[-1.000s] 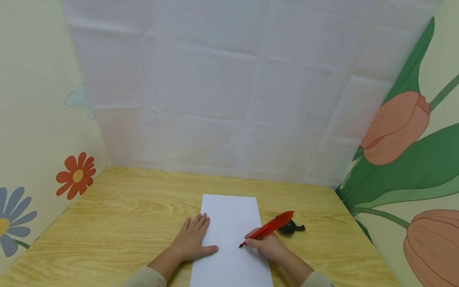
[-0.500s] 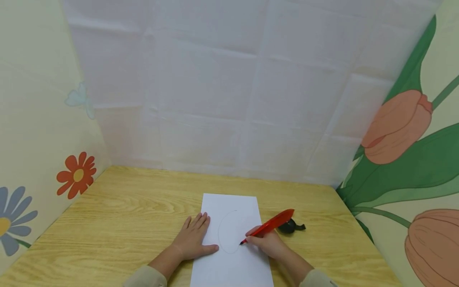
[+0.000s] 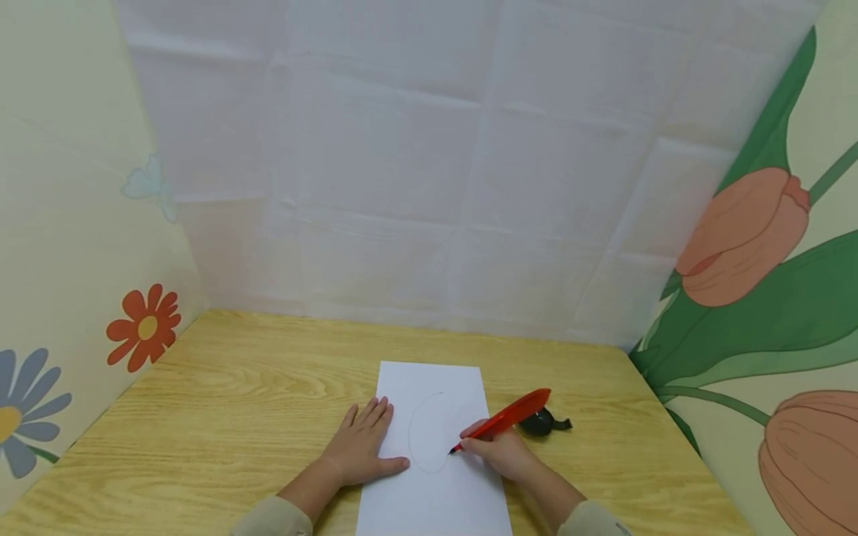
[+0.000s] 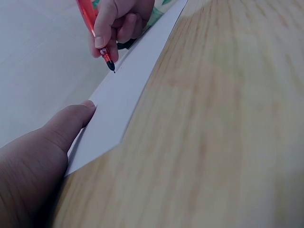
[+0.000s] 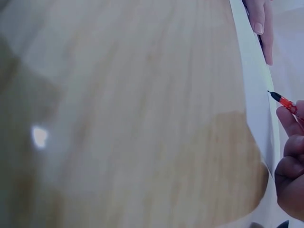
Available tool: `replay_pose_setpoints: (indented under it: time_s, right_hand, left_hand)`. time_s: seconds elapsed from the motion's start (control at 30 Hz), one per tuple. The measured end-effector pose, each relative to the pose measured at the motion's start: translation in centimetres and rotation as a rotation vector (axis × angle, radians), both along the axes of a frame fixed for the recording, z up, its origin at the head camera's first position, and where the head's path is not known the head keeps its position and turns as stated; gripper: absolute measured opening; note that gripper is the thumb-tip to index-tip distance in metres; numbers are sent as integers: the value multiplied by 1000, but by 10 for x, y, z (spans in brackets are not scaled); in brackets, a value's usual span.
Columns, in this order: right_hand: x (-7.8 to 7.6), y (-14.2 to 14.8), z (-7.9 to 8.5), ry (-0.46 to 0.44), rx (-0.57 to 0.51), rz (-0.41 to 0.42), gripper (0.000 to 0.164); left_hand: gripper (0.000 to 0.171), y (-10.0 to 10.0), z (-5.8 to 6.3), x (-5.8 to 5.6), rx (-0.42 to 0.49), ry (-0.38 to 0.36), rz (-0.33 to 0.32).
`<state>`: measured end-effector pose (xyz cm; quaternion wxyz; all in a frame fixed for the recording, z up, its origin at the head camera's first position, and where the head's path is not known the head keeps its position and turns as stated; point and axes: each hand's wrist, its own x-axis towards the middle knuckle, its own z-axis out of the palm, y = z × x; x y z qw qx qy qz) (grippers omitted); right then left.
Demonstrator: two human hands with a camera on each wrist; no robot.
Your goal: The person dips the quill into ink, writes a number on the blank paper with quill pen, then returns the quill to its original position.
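A red quill pen (image 3: 515,414) with a feather-shaped top is pinched between the thumb and fingers of my right hand (image 3: 508,451). Its black tip (image 5: 275,96) meets the white paper (image 3: 436,508), at the lower right end of a thin curved line (image 3: 410,430). That line forms an oval with its right side unclosed. My left hand (image 3: 362,448) lies flat at the paper's left edge, fingers spread and thumb resting on the sheet. In the left wrist view the left thumb (image 4: 71,121) presses near the edge, with the pen (image 4: 105,54) beyond it.
A small rounded black object (image 3: 538,423) with a short stub lies right of the paper, partly behind the quill. The wood-grain table (image 3: 255,380) meets a creased white sheet (image 3: 389,164) at the back. Flower-printed panels (image 3: 744,350) stand at both sides.
The quill's tip has crept slightly up and right, carrying the curved line's lower right end with it. My left hand and the paper stay in place.
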<state>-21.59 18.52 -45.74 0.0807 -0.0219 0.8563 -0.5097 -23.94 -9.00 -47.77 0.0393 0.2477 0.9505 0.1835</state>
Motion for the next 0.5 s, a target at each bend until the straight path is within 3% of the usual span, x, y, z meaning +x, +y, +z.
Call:
replay_pose_setpoints:
  time_s: [0.5]
  right_hand:
    - [-6,1,-4,70,-16,0,18]
  left_hand:
    - [104,0,-2,0,5,14,-1]
